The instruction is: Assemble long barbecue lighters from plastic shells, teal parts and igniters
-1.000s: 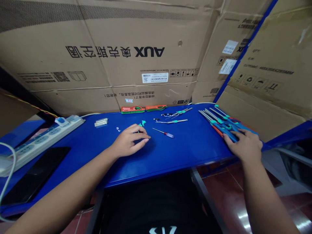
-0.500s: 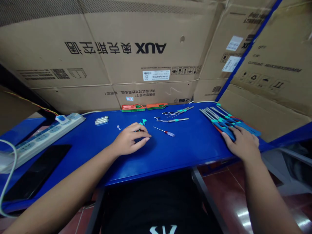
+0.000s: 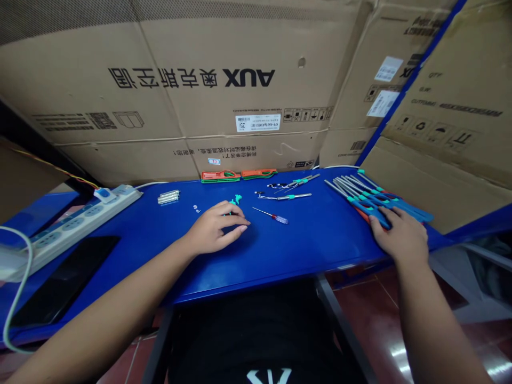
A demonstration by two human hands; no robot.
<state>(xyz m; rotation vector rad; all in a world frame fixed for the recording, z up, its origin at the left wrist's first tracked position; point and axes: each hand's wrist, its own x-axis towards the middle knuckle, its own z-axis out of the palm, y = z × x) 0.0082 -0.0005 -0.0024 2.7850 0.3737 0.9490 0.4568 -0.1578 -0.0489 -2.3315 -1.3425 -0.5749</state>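
My right hand rests over the handle of the nearest stick lighter, its thumb on one side and fingers on the other. That lighter lies at the front of a row of several long-barrelled lighters with blue handles. My left hand hovers low over the tabletop with fingers loosely bent and thumb apart, nothing visible between them. Small teal plastic parts lie just beyond it, partly hidden by its fingers. A small screwdriver with a clear purplish handle lies to its right.
Metal barrels with wires lie beyond the screwdriver. Orange and green handle shells stand against the cardboard. Short metal tubes, tiny clear pieces, a power strip and a black phone occupy the left side.
The nearest lighter and my right hand have shifted slightly left against the table. My left hand stays in place. The whole view has moved a little.
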